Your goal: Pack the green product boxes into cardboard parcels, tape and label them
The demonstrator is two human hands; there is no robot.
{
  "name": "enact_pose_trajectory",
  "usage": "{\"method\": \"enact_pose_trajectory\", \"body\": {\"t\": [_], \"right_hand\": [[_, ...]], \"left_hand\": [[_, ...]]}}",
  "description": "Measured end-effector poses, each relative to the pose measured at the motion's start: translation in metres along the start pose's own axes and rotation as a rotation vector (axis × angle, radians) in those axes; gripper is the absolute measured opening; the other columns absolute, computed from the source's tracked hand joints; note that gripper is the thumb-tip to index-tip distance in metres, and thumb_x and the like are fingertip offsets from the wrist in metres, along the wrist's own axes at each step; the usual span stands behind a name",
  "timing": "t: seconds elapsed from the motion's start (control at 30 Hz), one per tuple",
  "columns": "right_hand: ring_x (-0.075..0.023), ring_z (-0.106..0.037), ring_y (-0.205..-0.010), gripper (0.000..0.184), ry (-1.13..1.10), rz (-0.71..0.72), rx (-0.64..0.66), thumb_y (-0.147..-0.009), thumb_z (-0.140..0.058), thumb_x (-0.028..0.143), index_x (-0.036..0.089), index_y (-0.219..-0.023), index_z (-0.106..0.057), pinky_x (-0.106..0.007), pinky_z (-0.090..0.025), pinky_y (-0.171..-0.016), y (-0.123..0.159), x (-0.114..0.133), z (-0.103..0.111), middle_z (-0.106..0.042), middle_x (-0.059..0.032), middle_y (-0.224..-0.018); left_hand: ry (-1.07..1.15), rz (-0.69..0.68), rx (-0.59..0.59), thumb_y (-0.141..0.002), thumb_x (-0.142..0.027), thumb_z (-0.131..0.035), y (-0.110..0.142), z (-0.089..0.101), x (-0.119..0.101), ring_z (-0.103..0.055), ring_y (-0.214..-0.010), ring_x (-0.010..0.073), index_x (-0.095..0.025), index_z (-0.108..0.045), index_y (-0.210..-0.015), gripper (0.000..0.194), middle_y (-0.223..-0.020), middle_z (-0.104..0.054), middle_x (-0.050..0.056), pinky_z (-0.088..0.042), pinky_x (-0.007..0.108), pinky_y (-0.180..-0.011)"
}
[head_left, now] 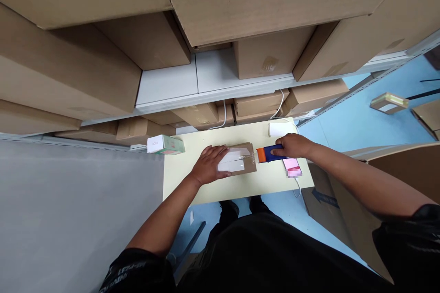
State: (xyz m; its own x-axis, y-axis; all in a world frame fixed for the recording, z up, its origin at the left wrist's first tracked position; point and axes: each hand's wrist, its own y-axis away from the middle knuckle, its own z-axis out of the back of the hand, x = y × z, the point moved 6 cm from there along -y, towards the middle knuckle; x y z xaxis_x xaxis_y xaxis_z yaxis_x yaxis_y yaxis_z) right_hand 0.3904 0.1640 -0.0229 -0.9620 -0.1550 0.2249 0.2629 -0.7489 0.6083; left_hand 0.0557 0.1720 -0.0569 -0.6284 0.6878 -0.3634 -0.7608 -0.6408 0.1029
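Observation:
A small brown cardboard box (250, 165) lies on the pale yellow table (206, 194), with white labels on its top and shiny clear tape near its right end. My left hand (208, 165) grips the box's left end, fingers over the far side and thumb along the near side. In my right hand (292, 146) is a blue and orange tape dispenser (270, 153), its orange front close to the taped end of the box. Whether the two touch is hard to make out. Partly under the dispenser and hand lies a phone (292, 168) with a pink screen and a white cable.
A green and white carton (166, 144) stands at the table's left corner, and a white item (280, 129) lies at its far right. Shelves (220, 96) loaded with cardboard boxes rise beyond. A large open carton (395, 165) is on the right, by the blue floor.

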Motion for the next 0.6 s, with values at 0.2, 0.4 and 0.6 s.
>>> {"method": "enact_pose_trajectory", "body": {"t": [0.2,0.4,0.6], "right_hand": [[-0.0358,-0.070,-0.098,0.071,0.012,-0.084,-0.004,-0.087,-0.045,0.082,0.020,-0.101,-0.079,-0.037,-0.046,-0.072,-0.001,0.020,0.010,-0.075,-0.0179,-0.102],[-0.0399,-0.069,-0.100,0.070,0.047,-0.165,0.026,-0.087,-0.049,0.079,0.017,-0.103,-0.079,-0.042,-0.051,-0.075,0.001,0.036,0.019,-0.074,-0.0223,-0.107],[-0.0401,-0.070,-0.097,0.061,0.034,-0.262,0.055,-0.086,-0.058,0.072,0.016,-0.100,-0.078,-0.045,-0.052,-0.075,-0.001,0.055,0.033,-0.073,-0.0233,-0.105]], "left_hand": [[-0.006,-0.006,-0.036,-0.081,-0.078,-0.065,0.002,0.000,-0.002,-0.041,-0.147,0.0350,-0.025,-0.034,-0.163,0.102,-0.163,-0.042,0.013,-0.017,0.056,-0.128],[0.001,-0.009,-0.029,-0.081,-0.078,-0.066,0.002,0.000,-0.001,-0.042,-0.147,0.0347,-0.026,-0.033,-0.163,0.103,-0.163,-0.043,0.012,-0.018,0.055,-0.127],[0.007,-0.008,-0.034,-0.080,-0.077,-0.067,0.000,0.001,-0.002,-0.042,-0.146,0.0354,-0.026,-0.033,-0.163,0.103,-0.164,-0.042,0.012,-0.018,0.056,-0.127]]}}
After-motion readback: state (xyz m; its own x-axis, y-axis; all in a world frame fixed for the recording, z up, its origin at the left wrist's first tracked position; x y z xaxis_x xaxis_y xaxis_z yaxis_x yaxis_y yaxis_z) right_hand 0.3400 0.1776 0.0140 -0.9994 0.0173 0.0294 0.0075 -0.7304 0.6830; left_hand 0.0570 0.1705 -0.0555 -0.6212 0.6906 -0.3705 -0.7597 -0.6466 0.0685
